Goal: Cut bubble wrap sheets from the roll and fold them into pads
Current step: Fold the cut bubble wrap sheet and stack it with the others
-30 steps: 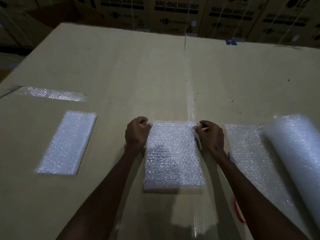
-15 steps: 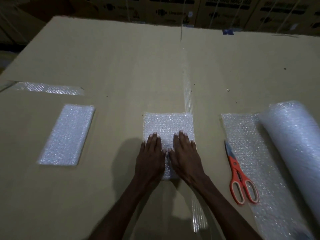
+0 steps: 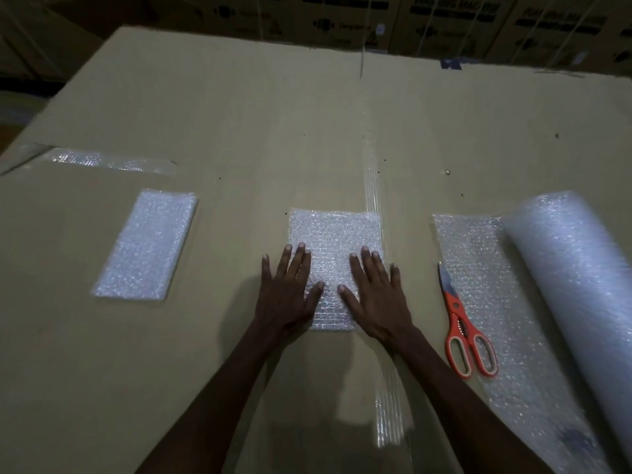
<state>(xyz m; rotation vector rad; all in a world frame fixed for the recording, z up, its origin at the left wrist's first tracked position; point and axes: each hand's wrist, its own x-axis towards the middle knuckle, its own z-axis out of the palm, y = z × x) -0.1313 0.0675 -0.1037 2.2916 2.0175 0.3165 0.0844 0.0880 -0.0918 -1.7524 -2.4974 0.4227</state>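
Note:
A folded bubble wrap pad (image 3: 335, 234) lies in the middle of the cardboard surface. My left hand (image 3: 287, 292) presses flat on its left side with fingers spread and straight. My right hand (image 3: 376, 292) presses flat on its right side the same way. The bubble wrap roll (image 3: 574, 275) lies at the right, with its loose sheet end (image 3: 478, 254) spread out toward the pad. Orange-handled scissors (image 3: 461, 323) rest on that loose sheet, blades pointing away from me. A finished narrow pad (image 3: 147, 244) lies at the left.
The work surface is a large flat cardboard box (image 3: 239, 131) with a strip of clear tape (image 3: 372, 179) running down its seam. Another tape strip (image 3: 109, 160) shines at the far left. Stacked printed cartons (image 3: 376, 18) stand behind the far edge.
One second ago my hands held the far corners of a longer sheet; it has been folded toward me into a shorter pad. Since half a second ago my hands slid apart sideways over it.

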